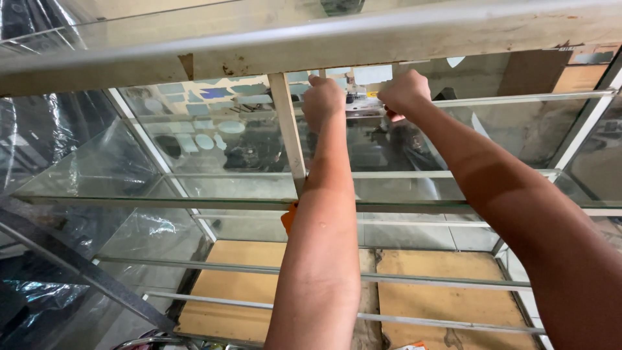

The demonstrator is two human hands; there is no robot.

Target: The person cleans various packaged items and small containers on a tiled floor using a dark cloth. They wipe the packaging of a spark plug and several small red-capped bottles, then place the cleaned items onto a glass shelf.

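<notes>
**Both hands up inside glass cabinet, at far rail**

L hand [322, 98] closed in a fist, knuckles up, at the top of the white upright post [289, 139], just right of it. What it grips, if anything: can't tell, fingers curl away from cam. R hand [404, 91] also closed, pinching something small and red/pink [393, 116] that peeks out below the heel of the palm; too small to ID. Hands near each other, small gap betw them, about level. L is nearer the post; R sits at the inner end of the thin metal rail [518, 99], which runs horizontally off to the right.

Near: both forearms reach up and away from cam, L crossing in front of the glass shelf [129, 188] edge. Orange scrap [289, 217] just beside L forearm, at the foot of the post.

Mid: more horiz. rails below, wooden base boards [440, 285] under them. Clear plastic sheeting [39, 142] at left.

Far: beyond the hands, through back glass, pale blue-white shapes [207, 126], blurred. Wide whitish top frame beam [324, 45] overhead, paint chipped.
</notes>
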